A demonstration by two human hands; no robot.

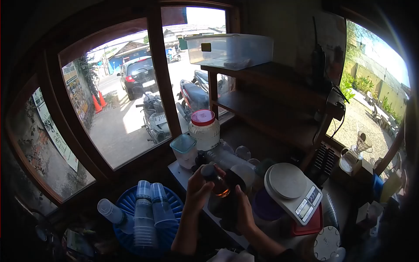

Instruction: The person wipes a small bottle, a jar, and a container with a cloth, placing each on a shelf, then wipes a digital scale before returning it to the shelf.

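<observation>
My left hand (197,192) is closed around a small dark bottle (218,185) with a greyish cap, its lower glass glowing amber in the light. Beside it, my right hand (245,214) has its fingers wrapped on a dark object (228,209), too shadowed to name. Just beyond the hands stand a clear plastic tub (185,153) with a teal lid and a large jar (205,135) with a red-rimmed lid. Clear plastic containers (224,157) lie behind my fingers. Right of my right hand sits a white digital kitchen scale (290,185).
A blue basket (171,198) holding stacked plastic cups (144,205) is at the lower left. Under the scale is a red tray (312,222). A dark shelf (262,102) carries a translucent storage box (235,50). Windows show a parked car (139,74) and motorbikes (194,94).
</observation>
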